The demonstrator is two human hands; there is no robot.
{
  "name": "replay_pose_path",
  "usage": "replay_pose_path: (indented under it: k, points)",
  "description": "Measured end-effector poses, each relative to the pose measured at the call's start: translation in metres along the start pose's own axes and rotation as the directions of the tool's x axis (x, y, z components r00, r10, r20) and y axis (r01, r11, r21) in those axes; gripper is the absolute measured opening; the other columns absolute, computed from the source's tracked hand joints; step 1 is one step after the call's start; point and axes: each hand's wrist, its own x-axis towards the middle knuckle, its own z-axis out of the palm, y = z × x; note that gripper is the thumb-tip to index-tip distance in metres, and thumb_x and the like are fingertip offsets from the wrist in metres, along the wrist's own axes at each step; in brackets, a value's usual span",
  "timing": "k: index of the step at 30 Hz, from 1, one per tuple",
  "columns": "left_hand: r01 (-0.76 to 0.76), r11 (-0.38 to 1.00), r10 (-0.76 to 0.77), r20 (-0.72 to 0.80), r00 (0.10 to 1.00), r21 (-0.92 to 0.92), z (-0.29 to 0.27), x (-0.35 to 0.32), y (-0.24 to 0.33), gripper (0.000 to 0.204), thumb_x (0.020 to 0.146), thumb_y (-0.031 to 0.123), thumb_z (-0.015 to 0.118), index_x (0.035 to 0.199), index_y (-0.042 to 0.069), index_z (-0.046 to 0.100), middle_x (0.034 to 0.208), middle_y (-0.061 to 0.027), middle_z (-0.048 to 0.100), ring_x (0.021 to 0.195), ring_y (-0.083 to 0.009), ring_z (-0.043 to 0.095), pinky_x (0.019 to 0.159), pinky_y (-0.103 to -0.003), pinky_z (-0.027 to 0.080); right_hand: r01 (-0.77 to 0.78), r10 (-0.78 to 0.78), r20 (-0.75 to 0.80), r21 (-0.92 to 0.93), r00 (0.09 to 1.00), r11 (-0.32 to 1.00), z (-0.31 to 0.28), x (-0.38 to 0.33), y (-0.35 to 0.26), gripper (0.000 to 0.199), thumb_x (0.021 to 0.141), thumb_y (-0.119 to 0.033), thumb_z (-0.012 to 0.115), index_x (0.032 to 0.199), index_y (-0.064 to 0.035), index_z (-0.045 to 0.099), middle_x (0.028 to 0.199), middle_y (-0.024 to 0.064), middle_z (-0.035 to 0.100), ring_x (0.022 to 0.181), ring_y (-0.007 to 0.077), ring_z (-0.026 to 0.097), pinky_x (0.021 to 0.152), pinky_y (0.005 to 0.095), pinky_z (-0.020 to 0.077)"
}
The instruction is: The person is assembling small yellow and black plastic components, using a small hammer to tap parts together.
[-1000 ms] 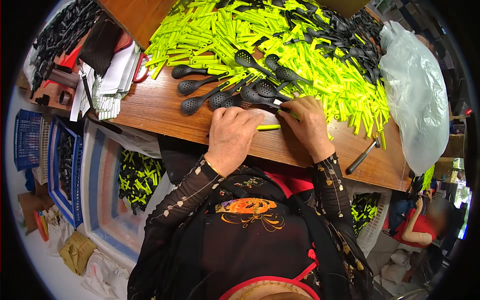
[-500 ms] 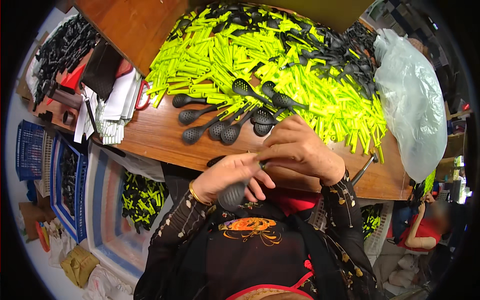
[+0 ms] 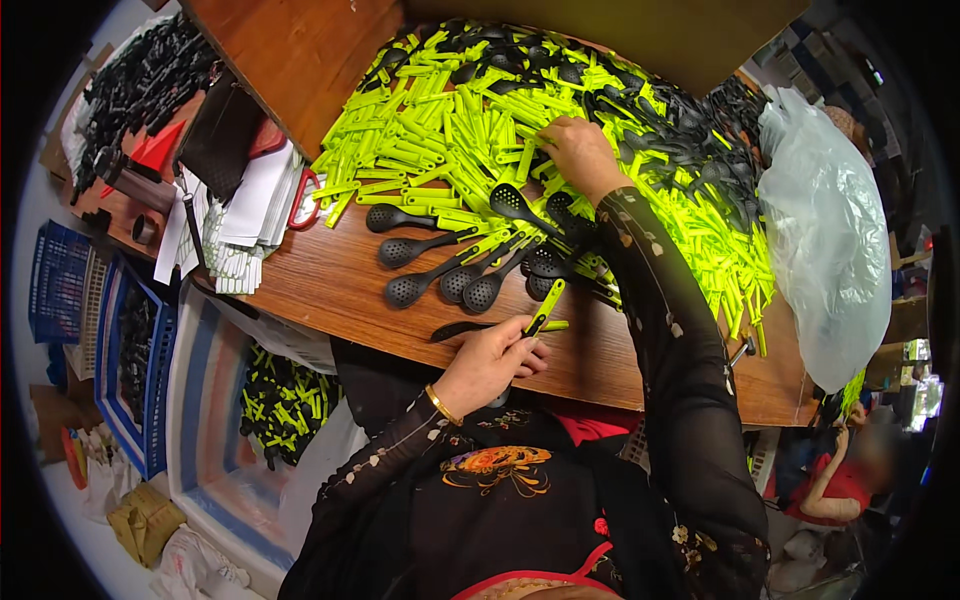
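My left hand (image 3: 490, 362) is closed round a slotted spoon, whose bright green handle (image 3: 546, 306) points up past my fingers; its black head is mostly hidden beneath the hand. Over the heap of loose green handles (image 3: 415, 135) is my right hand (image 3: 585, 157), with its fingers bent down among the pieces. What lies under those fingertips is hidden. Between my hands, several black perforated spoons (image 3: 405, 290) with green handles lie fanned on the wooden table (image 3: 330, 290). Another black spoon (image 3: 460, 329) rests by the front edge, partly behind my left hand.
Black spoon heads (image 3: 690, 150) are heaped at the back right, beside a translucent plastic bag (image 3: 825, 240). Papers (image 3: 250, 215), red-handled scissors (image 3: 303, 200) and a dark pouch (image 3: 218, 140) occupy the left. Below stand a striped lined bin (image 3: 215, 400) and blue crates (image 3: 140, 380). A person in red (image 3: 835, 485) sits far right.
My right hand has left my left hand and moved up and away to the green heap. The spoon in my left hand now shows its green handle pointing upward.
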Motion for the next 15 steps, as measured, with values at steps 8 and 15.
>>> replay_pose_path:
  k: [8,15]
  points:
    - [-0.112,0.982,0.114,0.002,0.994,-0.154,0.007,-0.005,0.005,0.029,0.116,0.016,0.050,0.142,0.003,0.053,0.118,-0.0105,0.075,0.095,-0.0137,0.075,0.082,-0.027,0.059,-0.237,0.277,-0.055,0.375,0.959,0.896,-0.045,-0.037,-0.005,0.019,0.095,-0.012,0.076,0.112,-0.0039,0.075,0.104,0.0153,0.080,0.097,0.0299,0.078,0.087,0.0395,0.0613]
    - [-0.112,0.900,0.134,0.024,0.991,-0.421,0.006,-0.008,0.012,0.035,0.115,0.023,0.057,0.142,0.001,0.056,0.124,-0.0171,0.075,0.090,-0.0146,0.074,0.083,-0.029,0.060,-0.208,0.113,0.191,0.964,0.975,0.167,-0.110,-0.149,-0.102,0.016,0.099,-0.002,0.072,0.115,-0.0046,0.068,0.117,0.0083,0.075,0.105,0.0156,0.070,0.095,0.0300,0.0558]
